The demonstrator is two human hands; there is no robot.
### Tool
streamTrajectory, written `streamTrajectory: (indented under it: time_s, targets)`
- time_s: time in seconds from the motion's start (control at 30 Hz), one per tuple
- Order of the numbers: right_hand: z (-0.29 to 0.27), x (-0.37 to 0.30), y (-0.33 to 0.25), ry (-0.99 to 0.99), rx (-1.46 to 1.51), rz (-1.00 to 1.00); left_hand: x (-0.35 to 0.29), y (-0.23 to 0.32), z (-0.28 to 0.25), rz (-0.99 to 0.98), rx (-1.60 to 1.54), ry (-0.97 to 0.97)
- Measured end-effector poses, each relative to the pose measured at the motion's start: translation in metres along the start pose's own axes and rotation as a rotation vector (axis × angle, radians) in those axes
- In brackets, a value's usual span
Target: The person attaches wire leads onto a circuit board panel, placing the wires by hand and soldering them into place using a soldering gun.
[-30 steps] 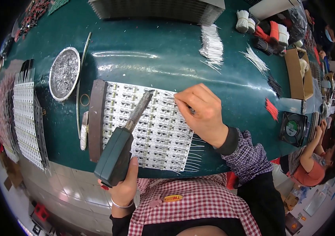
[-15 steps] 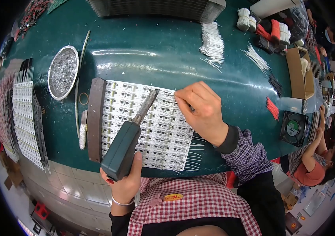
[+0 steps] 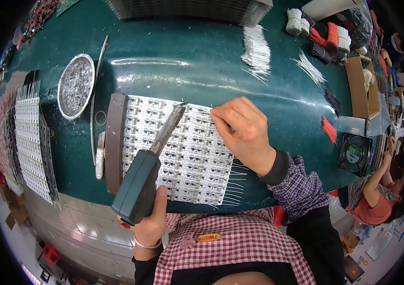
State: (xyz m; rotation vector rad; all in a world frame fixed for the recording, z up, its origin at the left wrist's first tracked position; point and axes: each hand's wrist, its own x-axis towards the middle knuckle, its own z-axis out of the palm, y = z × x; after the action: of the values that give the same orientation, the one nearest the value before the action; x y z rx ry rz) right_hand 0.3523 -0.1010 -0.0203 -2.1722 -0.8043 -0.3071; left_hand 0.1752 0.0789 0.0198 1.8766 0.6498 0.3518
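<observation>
A soldering gun [image 3: 138,187] with a dark green body and a soiled metal barrel is in the grip of my left hand [image 3: 149,229]. Its tip lies over the far edge of a white circuit board panel [image 3: 187,167], which carries rows of small black parts. Close to that panel's far right corner, my right hand [image 3: 245,132] is closed in a pinch on a thin white wire [image 3: 205,112]; the fingertips partly hide its end. More white wires stick out along the panel's right side. A brown bar [image 3: 116,147] lies along the panel's left edge.
Left of the panel are a bowl of metal scraps [image 3: 76,85], a long thin rod [image 3: 98,71] and a wrapped stick [image 3: 100,156]. Further left stand finished-looking wired panels [image 3: 28,142]. White wires [image 3: 255,52], red wires [image 3: 328,130] and a fan [image 3: 355,155] lie to the right.
The soldering gun has shifted left, and its tip has moved left and slightly farther away along the panel. My right hand has barely moved and keeps its pinch.
</observation>
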Motion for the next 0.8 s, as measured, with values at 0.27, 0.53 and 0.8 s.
streamTrajectory:
  time_s: [0.27, 0.53, 0.8]
  targets:
    - [-0.020, 0.004, -0.014, -0.058, -0.057, 0.024, -0.002, -0.003, -0.008, -0.041, 0.084, -0.059]
    - [0.002, 0.007, -0.014, -0.006, -0.036, -0.016, 0.000, 0.006, -0.006, -0.028, 0.034, -0.077]
    - [0.012, 0.002, -0.013, -0.024, -0.105, -0.029, -0.004, -0.001, -0.011, -0.037, 0.067, -0.123]
